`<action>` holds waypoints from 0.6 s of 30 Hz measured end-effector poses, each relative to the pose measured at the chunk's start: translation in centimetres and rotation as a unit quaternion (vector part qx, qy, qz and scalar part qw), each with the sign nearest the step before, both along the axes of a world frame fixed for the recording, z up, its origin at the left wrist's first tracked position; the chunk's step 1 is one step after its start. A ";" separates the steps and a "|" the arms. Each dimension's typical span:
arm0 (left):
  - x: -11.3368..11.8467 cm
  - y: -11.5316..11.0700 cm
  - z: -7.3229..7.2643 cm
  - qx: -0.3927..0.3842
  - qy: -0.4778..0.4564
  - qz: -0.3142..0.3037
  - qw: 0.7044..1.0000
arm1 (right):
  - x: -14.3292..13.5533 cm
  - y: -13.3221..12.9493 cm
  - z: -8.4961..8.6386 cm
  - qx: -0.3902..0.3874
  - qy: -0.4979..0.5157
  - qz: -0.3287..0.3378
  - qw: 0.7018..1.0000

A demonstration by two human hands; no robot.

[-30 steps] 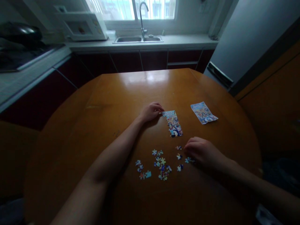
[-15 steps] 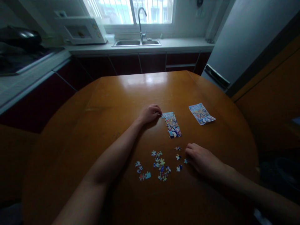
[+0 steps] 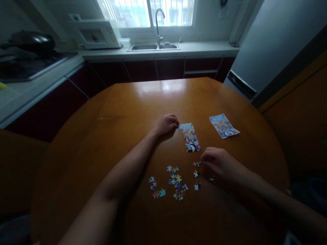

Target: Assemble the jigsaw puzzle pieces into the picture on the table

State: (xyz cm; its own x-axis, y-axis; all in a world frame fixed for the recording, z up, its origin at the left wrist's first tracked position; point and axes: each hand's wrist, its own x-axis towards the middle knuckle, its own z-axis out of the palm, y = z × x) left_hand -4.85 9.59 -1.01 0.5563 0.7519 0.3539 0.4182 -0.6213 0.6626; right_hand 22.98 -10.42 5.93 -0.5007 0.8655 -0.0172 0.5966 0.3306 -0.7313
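A partly assembled jigsaw puzzle (image 3: pixel 192 137) lies on the wooden table. At its upper left corner rests my left hand (image 3: pixel 168 124), fingers curled; whatever is under the fingertips is too small to make out. My right hand (image 3: pixel 217 161) is below the puzzle's lower right end, thumb and fingers pinched at the edge of a puzzle piece (image 3: pixel 196 164). Two more loose pieces, an upper one (image 3: pixel 196 173) and a lower one (image 3: pixel 197 186), lie below that. Another dark piece (image 3: pixel 212 179) sits under the right hand, partly in shadow.
Several loose puzzle pieces (image 3: pixel 178 178) form a pile nearer me, with a smaller group (image 3: pixel 153 183) to its left. A creased picture sheet (image 3: pixel 224 126) lies right of the puzzle. Beyond the table (image 3: pixel 143 102) stand a counter with a sink (image 3: pixel 143 47) and a microwave (image 3: pixel 97 35).
My right hand has lifted and moved slightly up toward the topmost loose piece, its fingers now pinched there. The dark piece under it has come into view. The left hand stays at the puzzle's corner.
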 end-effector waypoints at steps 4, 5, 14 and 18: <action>0.0 -0.2 0.0 0.003 -0.016 -0.007 1.000 | -1.3 6.2 -0.4 0.047 0.072 -0.069 0.994; 0.0 -0.3 0.1 0.006 -0.021 -0.009 1.000 | -1.7 7.9 -0.8 0.059 0.082 -0.083 0.991; 0.1 -0.5 0.3 0.003 -0.028 -0.009 1.000 | -5.8 15.9 -4.6 0.133 -0.002 -0.012 0.991; 0.0 -0.3 -0.1 0.008 -0.032 -0.009 0.999 | -6.2 16.4 -5.5 0.131 -0.028 0.005 0.991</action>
State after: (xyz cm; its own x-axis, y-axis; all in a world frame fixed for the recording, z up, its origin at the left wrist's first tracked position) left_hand -4.82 9.27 -1.09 0.5450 0.7363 0.4011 0.3642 -0.6388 0.6777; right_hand 16.80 5.97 0.40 -0.5140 0.8387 0.1799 0.6296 0.5113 -0.5850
